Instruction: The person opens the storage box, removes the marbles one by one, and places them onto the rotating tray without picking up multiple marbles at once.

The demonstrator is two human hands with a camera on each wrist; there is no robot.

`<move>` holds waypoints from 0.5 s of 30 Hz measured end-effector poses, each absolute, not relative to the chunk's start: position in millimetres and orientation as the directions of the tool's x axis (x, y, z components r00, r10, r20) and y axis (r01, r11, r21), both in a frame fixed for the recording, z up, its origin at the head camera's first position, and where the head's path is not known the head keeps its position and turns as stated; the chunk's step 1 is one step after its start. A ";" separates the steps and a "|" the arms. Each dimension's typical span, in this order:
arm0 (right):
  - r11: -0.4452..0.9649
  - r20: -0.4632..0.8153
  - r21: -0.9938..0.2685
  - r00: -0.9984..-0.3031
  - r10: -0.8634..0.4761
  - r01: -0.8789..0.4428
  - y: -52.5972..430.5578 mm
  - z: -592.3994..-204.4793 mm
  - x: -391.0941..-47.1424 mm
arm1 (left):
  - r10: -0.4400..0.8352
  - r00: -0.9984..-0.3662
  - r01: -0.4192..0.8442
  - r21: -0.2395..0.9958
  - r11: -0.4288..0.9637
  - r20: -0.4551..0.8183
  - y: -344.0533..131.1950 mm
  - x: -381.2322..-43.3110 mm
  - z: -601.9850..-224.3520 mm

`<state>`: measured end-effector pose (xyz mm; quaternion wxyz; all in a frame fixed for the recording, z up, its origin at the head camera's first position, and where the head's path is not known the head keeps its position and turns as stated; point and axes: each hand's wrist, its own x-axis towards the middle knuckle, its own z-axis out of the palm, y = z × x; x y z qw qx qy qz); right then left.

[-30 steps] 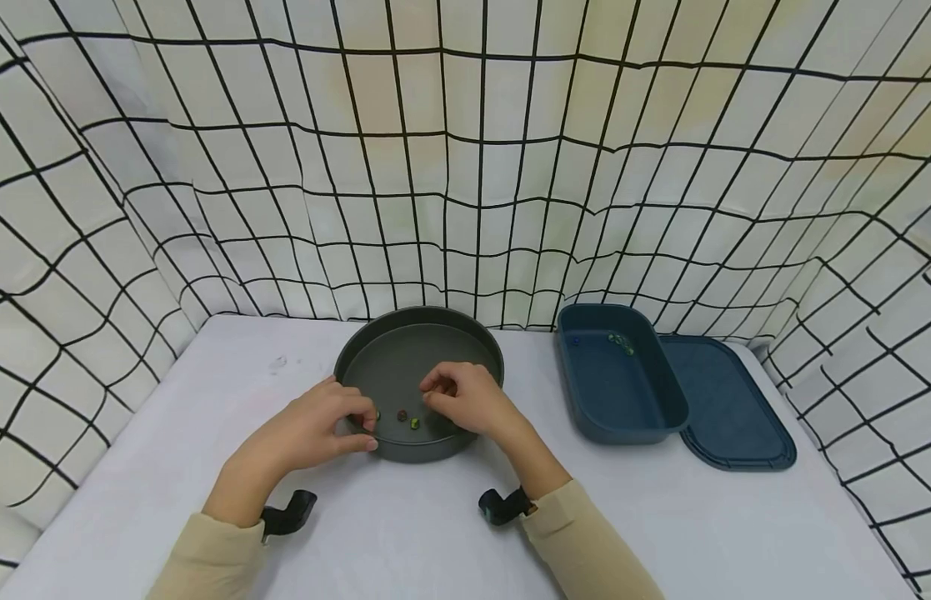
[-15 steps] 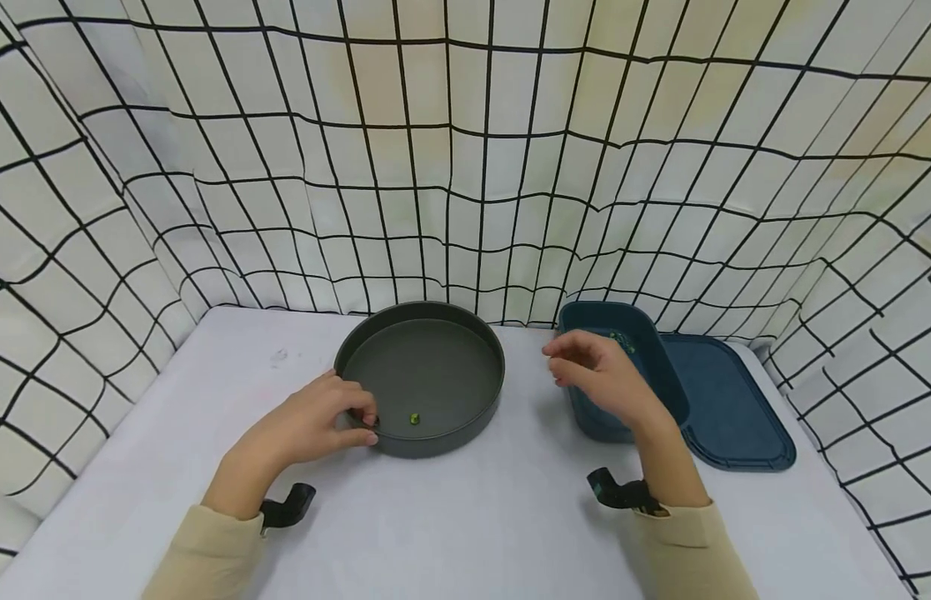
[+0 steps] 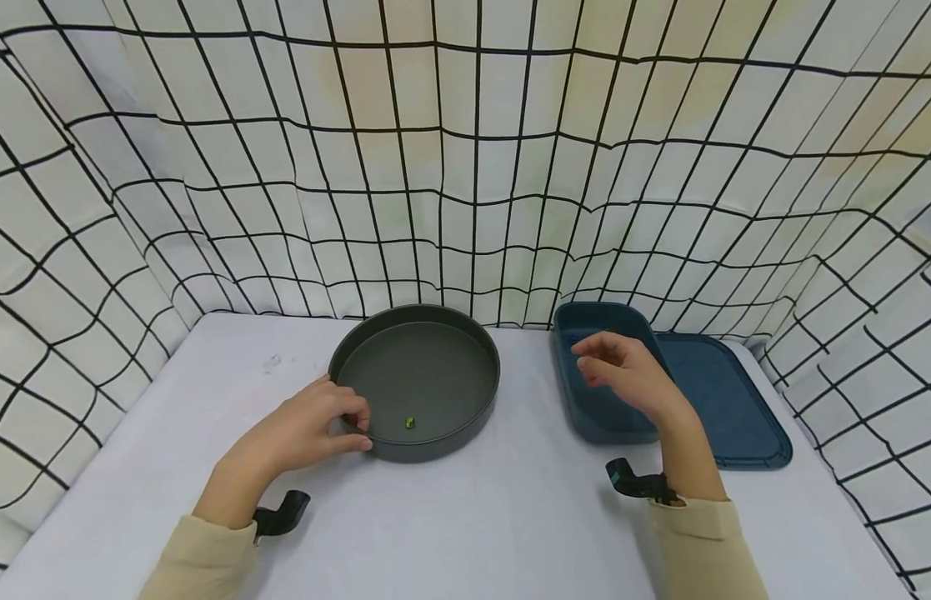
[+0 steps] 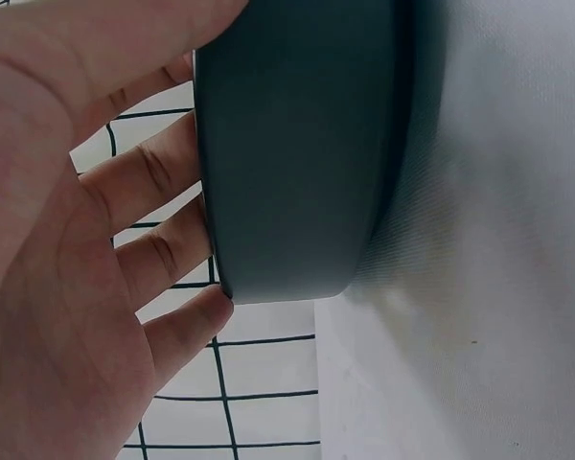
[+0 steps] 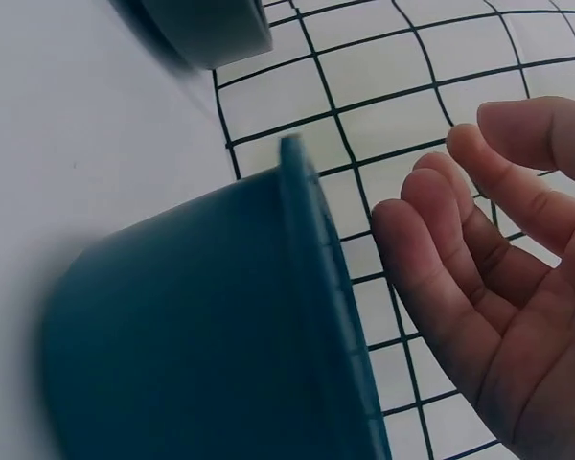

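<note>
A round dark grey pan (image 3: 416, 367) sits on the white table, one small green bead (image 3: 409, 423) on its floor near the front. My left hand (image 3: 303, 425) grips the pan's front-left rim; in the left wrist view its thumb lies on the outer wall and the other fingertips meet the rim. Over the blue rectangular container (image 3: 615, 421) hovers my right hand (image 3: 633, 375), fingers loosely bent, no bead visible at the fingertips. The right wrist view shows that hand (image 5: 517, 287) above the container's rim. It hides much of the container's inside.
A flat blue lid (image 3: 731, 400) lies on the table right of the container, partly behind the right forearm. White walls with a black grid (image 3: 473, 167) rise behind the table and at both sides. Each wrist carries a small black camera mount (image 3: 281, 515).
My right hand has moved from inside the pan to above the blue container. The brown bead is gone from the pan's floor. My left hand stays at the rim.
</note>
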<state>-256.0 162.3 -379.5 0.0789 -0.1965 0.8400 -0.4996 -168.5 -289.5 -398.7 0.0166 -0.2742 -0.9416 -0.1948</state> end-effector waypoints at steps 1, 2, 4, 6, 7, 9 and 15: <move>0.432 0.058 -0.866 -0.909 -0.412 -0.251 162.7 -380.3 -256.6 | 0.508 -0.850 0.522 0.360 0.774 0.139 -289.4 -168.4 -398.9; 0.443 0.051 -0.861 -0.909 -0.414 -0.250 163.0 -381.1 -257.1 | 0.511 -0.848 0.525 0.360 0.771 0.144 -289.2 -168.3 -399.5; 0.463 0.040 -0.851 -0.910 -0.413 -0.248 164.2 -382.7 -257.9 | 0.508 -0.849 0.525 0.360 0.772 0.149 -288.7 -168.0 -400.1; 0.480 0.034 -0.841 -0.910 -0.413 -0.250 165.5 -383.9 -258.3 | 0.509 -0.847 0.528 0.357 0.770 0.154 -288.2 -167.8 -400.1; 0.491 0.029 -0.836 -0.913 -0.407 -0.246 166.4 -384.5 -258.5 | 0.509 -0.847 0.528 0.355 0.771 0.155 -288.1 -167.9 -400.1; 0.513 0.015 -0.825 -0.916 -0.400 -0.237 168.3 -385.0 -258.4 | 0.505 -0.850 0.523 0.355 0.775 0.150 -287.7 -167.8 -399.1; 0.575 -0.053 -0.795 -0.920 -0.388 -0.196 173.9 -382.9 -256.5 | 0.499 -0.857 0.510 0.354 0.784 0.129 -288.1 -167.7 -398.4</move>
